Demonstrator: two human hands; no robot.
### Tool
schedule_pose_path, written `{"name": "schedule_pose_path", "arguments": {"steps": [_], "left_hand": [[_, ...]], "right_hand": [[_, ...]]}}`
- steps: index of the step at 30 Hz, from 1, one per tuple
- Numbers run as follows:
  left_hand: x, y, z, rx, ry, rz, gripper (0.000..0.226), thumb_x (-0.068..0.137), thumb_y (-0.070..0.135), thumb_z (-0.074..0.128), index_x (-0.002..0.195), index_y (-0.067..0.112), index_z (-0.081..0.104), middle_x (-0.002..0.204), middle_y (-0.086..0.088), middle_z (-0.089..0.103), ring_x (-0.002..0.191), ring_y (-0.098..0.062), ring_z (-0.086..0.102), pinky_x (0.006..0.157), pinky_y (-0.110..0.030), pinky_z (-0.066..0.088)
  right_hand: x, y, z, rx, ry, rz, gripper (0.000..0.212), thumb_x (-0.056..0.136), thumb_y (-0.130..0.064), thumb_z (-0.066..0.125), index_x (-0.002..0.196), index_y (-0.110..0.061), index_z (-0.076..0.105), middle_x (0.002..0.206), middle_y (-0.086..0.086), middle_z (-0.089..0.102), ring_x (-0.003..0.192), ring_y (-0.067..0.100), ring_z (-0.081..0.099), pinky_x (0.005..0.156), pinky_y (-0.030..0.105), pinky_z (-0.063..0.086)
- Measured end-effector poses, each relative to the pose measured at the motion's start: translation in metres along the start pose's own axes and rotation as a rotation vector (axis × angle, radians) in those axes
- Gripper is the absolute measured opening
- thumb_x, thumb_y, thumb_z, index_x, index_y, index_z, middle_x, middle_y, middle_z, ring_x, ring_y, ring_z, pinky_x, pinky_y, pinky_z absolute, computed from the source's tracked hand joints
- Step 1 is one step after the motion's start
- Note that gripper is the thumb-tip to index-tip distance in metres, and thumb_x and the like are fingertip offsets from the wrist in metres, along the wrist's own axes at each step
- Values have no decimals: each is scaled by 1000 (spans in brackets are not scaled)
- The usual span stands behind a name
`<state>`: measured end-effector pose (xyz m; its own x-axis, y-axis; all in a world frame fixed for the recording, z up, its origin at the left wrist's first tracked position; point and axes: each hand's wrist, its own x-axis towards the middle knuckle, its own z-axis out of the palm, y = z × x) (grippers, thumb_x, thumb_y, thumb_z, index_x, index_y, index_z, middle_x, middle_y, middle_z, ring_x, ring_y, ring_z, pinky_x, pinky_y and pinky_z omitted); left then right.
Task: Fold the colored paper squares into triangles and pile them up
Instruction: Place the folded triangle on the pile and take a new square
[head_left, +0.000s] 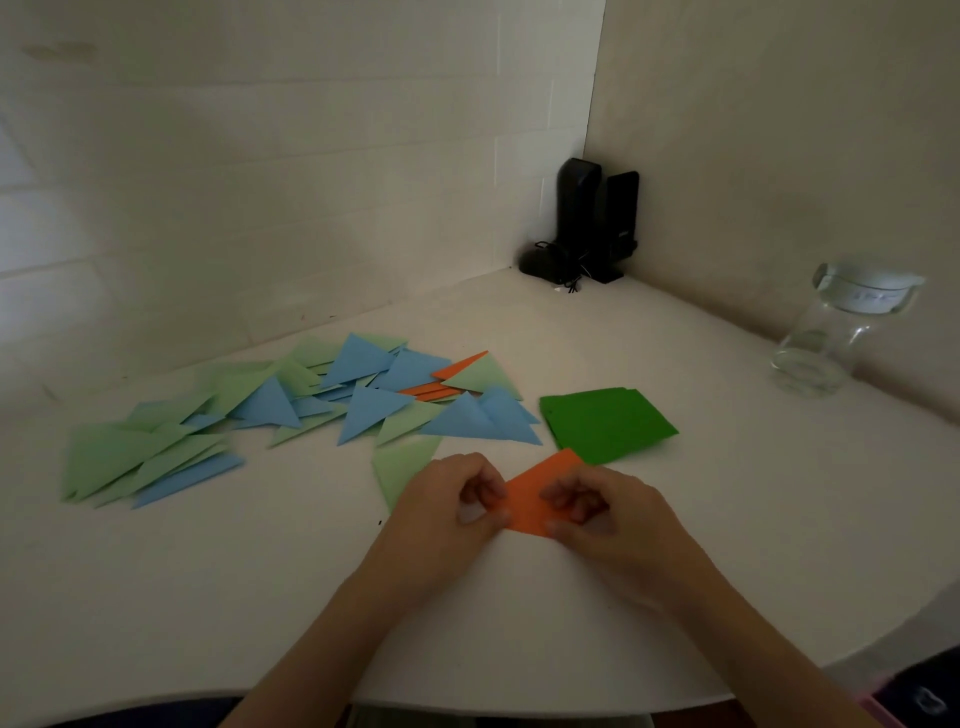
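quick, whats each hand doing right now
Left hand: pinching the orange paper.
Right hand: pinching the same orange paper.

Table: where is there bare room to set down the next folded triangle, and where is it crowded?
Bare table lies in front of the triangle spread, left of the left hand, and between the dark green squares and the glass jar. The spread itself is crowded.
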<state>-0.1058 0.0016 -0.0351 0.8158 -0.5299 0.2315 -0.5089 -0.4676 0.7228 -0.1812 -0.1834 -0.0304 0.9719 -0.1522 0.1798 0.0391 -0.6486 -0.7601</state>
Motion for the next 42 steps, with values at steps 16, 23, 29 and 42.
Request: {"name": "schedule_pose_path", "arguments": {"steps": [16, 23, 29, 42], "left_hand": [[-22, 1, -11, 208, -59, 356, 35, 75, 14, 52, 108, 16, 62, 108, 4, 60, 100, -6, 48, 91, -24, 36], [-28, 0, -3, 420, -8, 420, 20, 91, 26, 48, 100, 21, 65, 100, 7, 60, 91, -14, 51, 79, -30, 43], [-36, 17, 5, 573, 118, 390, 16, 86, 23, 48, 84, 23, 64, 79, 6, 58, 72, -13, 52, 59, -24, 44], [-23, 10, 12, 318, 178, 29, 28, 79, 47, 68, 82, 19, 67, 90, 6, 46, 91, -14, 38, 82, -26, 35]], "right_hand": [[-2, -3, 0, -138, -156, -172, 13, 87, -35, 60, 80, -24, 59, 79, -6, 52, 68, 3, 45, 63, 11, 34], [-1, -3, -6, -112, -159, -224, 10, 82, -30, 69, 82, -25, 61, 84, -9, 57, 77, 5, 52, 67, 10, 39], [-8, 0, -12, -171, -97, -273, 17, 82, -41, 68, 86, -26, 73, 95, -16, 63, 90, -5, 56, 76, 4, 37], [-15, 10, 1, -160, 99, -214, 28, 74, -51, 60, 67, -25, 65, 95, -13, 58, 91, -5, 53, 81, -1, 30]]}}
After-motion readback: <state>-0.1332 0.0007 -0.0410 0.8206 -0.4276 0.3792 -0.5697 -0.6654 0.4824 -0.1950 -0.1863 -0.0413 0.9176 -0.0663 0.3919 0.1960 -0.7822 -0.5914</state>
